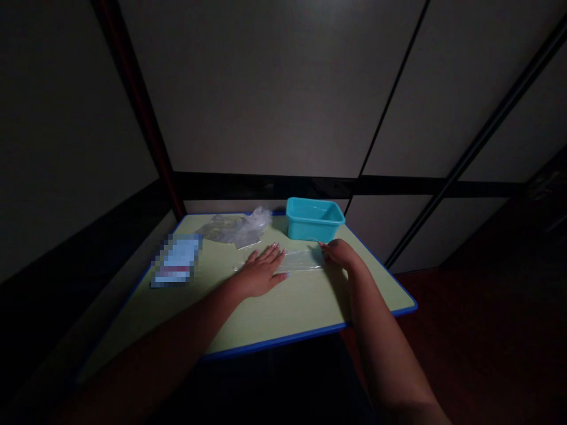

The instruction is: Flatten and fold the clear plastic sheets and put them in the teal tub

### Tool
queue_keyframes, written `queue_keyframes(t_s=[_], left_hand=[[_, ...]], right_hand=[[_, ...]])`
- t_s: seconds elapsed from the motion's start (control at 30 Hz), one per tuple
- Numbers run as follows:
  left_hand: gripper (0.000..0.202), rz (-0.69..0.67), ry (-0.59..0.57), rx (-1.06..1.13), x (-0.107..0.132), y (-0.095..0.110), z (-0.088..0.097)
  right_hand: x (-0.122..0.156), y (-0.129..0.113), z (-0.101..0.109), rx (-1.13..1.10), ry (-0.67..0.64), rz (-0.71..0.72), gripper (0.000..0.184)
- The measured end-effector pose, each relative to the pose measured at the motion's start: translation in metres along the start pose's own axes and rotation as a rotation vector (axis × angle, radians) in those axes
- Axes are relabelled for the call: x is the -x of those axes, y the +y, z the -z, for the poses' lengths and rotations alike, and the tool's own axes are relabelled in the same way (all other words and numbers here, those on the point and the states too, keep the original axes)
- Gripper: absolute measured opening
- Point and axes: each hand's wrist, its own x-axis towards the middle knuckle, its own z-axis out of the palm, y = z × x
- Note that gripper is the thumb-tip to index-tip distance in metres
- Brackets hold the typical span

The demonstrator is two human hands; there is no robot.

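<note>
A clear plastic bag (pixel 302 260) lies flattened in a long strip across the middle of the table. My left hand (pixel 262 271) rests flat on its left part, fingers spread and palm down. At the strip's right end, the fingers of my right hand (pixel 338 254) are closed on the plastic, close in front of a turquoise plastic basin (pixel 313 229). The basin stands upright, its inside partly visible. Behind my left hand, a crumpled heap of clear plastic bags (pixel 237 227) sits near the table's back edge.
The pale yellow table (pixel 266 321) has a blue edge. A blurred-out, light blue flat item (pixel 179 257) lies at its left side. Pale panels (pixel 266 88) with dark strips rise directly behind the table. The room is dim.
</note>
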Motion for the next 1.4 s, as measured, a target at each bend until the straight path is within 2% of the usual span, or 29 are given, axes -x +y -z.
queue_keyframes(t_s=[0.13,0.33,0.5,0.77,1.03,1.4], left_hand=[[0.066,0.002,-0.013,0.004,0.0,0.001,0.001],[0.063,0.013,-0.019,0.023,0.0,0.003,0.001],[0.06,0.01,-0.016,0.032,0.0,0.003,0.003],[0.057,-0.01,-0.044,0.037,0.0,0.003,0.002],[0.057,-0.002,-0.061,0.031,0.002,0.006,0.007],[0.069,-0.021,-0.012,0.005,0.004,0.008,0.006]], right_hand=[[0.001,-0.005,-0.008,0.139,-0.012,0.082,0.036],[0.005,-0.015,-0.018,0.277,0.045,0.078,0.031],[0.001,-0.012,-0.015,0.127,0.052,0.182,0.023],[0.005,-0.013,-0.015,-0.116,0.021,0.173,0.016],[0.003,-0.011,-0.015,-0.119,0.003,0.138,0.025],[0.004,-0.011,-0.016,-0.238,-0.04,0.18,0.014]])
